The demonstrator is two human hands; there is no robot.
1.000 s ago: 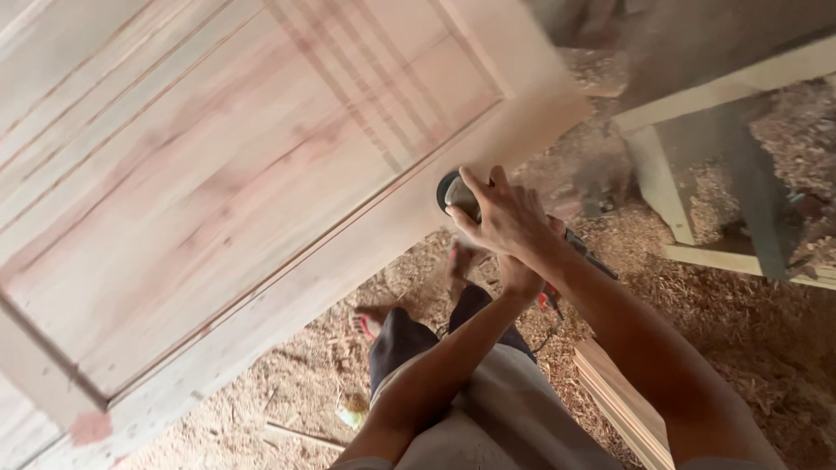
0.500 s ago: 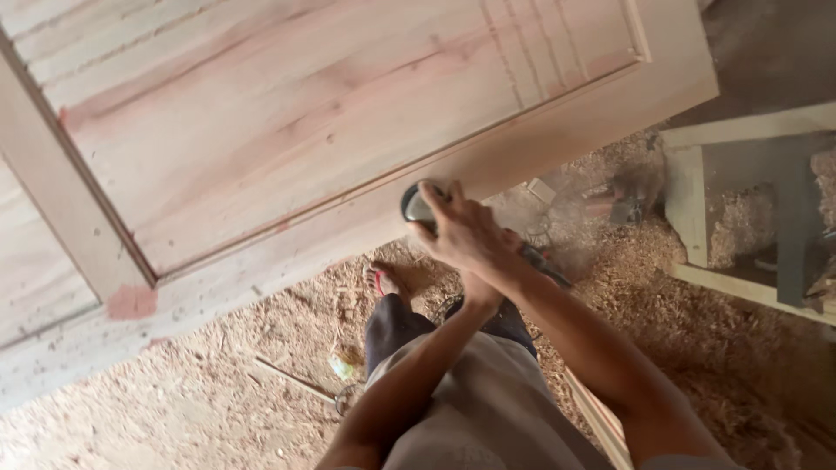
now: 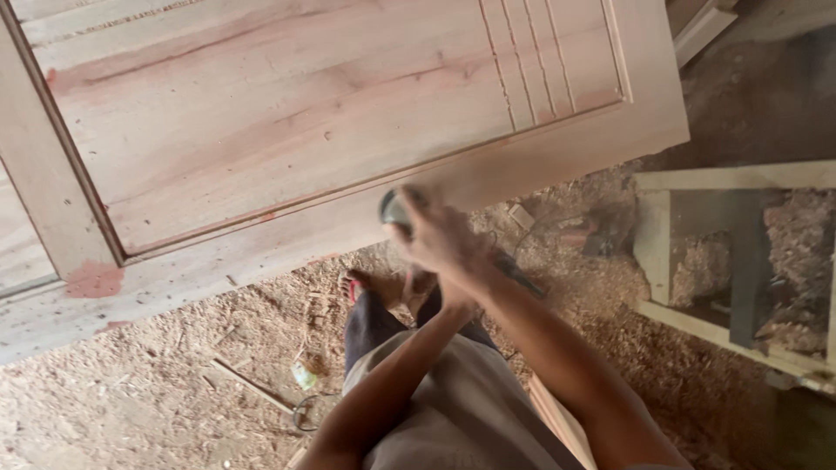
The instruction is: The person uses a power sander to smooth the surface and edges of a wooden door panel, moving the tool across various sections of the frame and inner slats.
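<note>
Head view, looking down: nearest the camera are the person's pale trousers point(image 3: 453, 409) and two bare forearms that converge on a small dark hand-held power sander point(image 3: 396, 209) with a grey round head, pressed against the lower rail of a large pale wooden panelled door point(image 3: 287, 113) lying flat. The right hand point(image 3: 444, 239) is wrapped over the tool body, fingers curled closed around it; the left hand point(image 3: 422, 292) sits lower, under the right wrist, and whether it clasps the tool's rear or merely steadies the other arm cannot be told, since motion blur and the right hand cover it. A dark cable or handle point(image 3: 518, 277) trails back from the tool. One bare foot point(image 3: 370, 287) stands on a sawdust-covered floor point(image 3: 174, 383), where a thin stick point(image 3: 252, 387) and a small greenish scrap point(image 3: 305, 374) lie. Judging progress: the rail beside the tool looks smooth and pale, while reddish filler patches point(image 3: 94, 280) along the left stile and rail appear unsanded, so much of the frame seems left to work. Farther right stands a pale wooden frame structure point(image 3: 731, 261) heaped with shavings. The door's far and left edges are cut off, and the tool's abrasive face is hidden.
</note>
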